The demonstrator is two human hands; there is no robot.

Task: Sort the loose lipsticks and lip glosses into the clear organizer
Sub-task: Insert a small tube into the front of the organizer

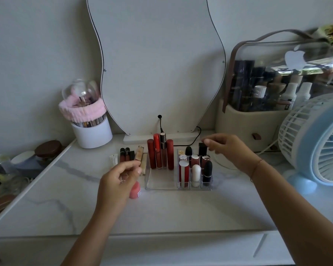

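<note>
Left hand (121,179) pinched beige gloss tube (139,154), just left of clear organizer (160,186) | right hand (224,148) pinched black lipstick (202,149) at rear right slot | advised: seat upright, fully down, clear of close neighbours, before letting go.

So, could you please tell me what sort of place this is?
Most likely a home dressing table: a wavy mirror stands at the back, a clear-lidded cosmetics case holds bottles, and lipsticks fill a clear organizer on the marble-look top.
</note>
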